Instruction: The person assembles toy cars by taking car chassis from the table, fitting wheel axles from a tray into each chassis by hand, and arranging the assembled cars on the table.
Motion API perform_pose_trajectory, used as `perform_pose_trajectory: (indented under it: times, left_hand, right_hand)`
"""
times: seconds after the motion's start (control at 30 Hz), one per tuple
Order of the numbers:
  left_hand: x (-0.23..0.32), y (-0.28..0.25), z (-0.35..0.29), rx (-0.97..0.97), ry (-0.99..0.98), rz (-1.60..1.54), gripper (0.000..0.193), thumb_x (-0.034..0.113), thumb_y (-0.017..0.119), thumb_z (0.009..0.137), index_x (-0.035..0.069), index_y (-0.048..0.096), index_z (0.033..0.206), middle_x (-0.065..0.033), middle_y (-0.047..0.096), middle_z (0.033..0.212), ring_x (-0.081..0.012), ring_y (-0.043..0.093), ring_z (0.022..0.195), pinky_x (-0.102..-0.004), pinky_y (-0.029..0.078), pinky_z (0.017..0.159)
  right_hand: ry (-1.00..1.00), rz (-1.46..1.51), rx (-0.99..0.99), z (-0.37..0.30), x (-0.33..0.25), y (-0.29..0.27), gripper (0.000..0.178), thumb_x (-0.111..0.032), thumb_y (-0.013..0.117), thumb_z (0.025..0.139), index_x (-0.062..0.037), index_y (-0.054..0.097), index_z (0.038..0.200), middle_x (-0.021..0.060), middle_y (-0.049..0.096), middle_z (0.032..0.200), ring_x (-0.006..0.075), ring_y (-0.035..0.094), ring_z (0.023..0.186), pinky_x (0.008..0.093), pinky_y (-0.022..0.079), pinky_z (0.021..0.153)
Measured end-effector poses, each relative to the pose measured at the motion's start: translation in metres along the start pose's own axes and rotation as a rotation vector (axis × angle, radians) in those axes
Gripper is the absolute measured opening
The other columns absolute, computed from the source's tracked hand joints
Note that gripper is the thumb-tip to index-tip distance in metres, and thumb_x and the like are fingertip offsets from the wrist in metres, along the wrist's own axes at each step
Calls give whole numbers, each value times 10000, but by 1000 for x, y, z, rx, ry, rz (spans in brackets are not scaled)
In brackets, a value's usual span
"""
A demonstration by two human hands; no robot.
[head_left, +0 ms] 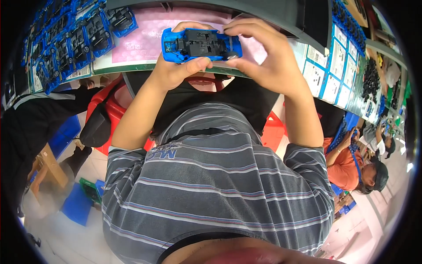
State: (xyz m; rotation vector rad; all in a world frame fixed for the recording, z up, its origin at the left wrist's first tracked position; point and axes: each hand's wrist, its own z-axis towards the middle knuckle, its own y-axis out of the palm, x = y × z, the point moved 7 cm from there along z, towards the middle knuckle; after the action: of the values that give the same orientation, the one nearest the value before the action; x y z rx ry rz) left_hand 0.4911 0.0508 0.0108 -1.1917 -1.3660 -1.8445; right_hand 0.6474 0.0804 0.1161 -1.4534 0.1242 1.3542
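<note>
A blue toy car lies upside down between my hands, its black underside facing up. My left hand is closed round the car's left part, thumb along the near side and fingers behind the far side. At the right end, the thumb and forefinger of my right hand pinch the car across its width. One dark wheel shows at the near right corner, beside my right thumb. The fingers behind the car are partly hidden.
A pink padded sheet covers the bench under my hands. Many similar blue car bodies stand in rows at the left. A dark grey shelf edge overhangs the far side. Printed sheets lie at right, where a co-worker in orange sits.
</note>
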Motion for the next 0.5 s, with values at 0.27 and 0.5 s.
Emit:
perform_pose_trajectory:
  times: [0.27,0.5]
  left_hand:
    - [1,1,-1,-22,-10,20,625,182,739,806,-10,420,1308,-150,592,1162,-184,665,818,-271,552,656]
    - [9,3,-3,-10,45,-13,618,173,733,795,26,427,1312,-186,533,1299,-188,666,830,-262,553,658]
  right_hand:
    - [78,-39,3,-6,-4,18,567,-46,811,677,-36,578,1194,155,629,1121,369,594,1080,408,482,928]
    - [-86,-250,54,29,-37,-28,420,-164,832,739,-30,666,1100,137,659,1017,290,658,977,368,524,855]
